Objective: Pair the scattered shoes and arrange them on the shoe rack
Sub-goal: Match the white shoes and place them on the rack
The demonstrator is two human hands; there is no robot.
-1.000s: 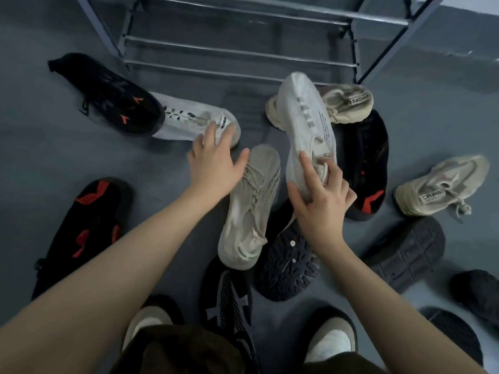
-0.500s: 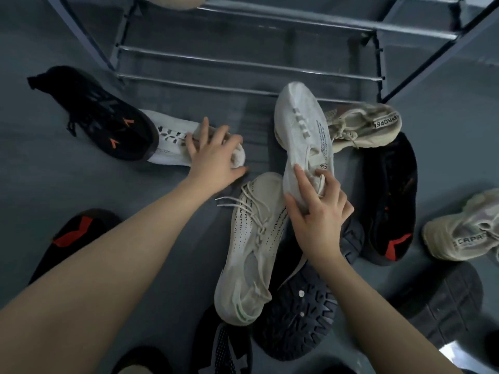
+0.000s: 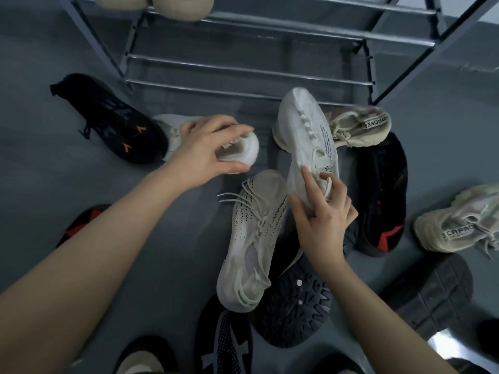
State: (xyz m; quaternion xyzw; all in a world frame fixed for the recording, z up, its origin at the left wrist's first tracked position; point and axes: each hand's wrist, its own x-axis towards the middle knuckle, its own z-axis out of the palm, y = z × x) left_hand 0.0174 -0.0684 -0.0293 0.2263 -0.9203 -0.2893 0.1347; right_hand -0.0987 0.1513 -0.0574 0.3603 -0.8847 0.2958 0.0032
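Observation:
My left hand (image 3: 208,151) grips the heel of a white knit sneaker (image 3: 249,148) lying on the floor beside a black shoe. My right hand (image 3: 321,217) holds a matching white sneaker (image 3: 305,130) by its collar, toe pointing toward the rack. The metal shoe rack (image 3: 243,68) stands just beyond, its lower bars bare. Two beige shoes (image 3: 175,6) sit on an upper shelf at the top edge.
A beige laced sneaker (image 3: 253,238) lies between my arms. Black shoes with orange marks (image 3: 113,122) (image 3: 383,195), two tan sneakers (image 3: 359,125) (image 3: 459,228) and dark upturned soles (image 3: 294,303) (image 3: 432,295) lie scattered on the grey floor.
My left hand has gone from resting on the left white sneaker to curling round its heel. My right hand keeps its hold on the other white sneaker. The view has moved closer to the rack.

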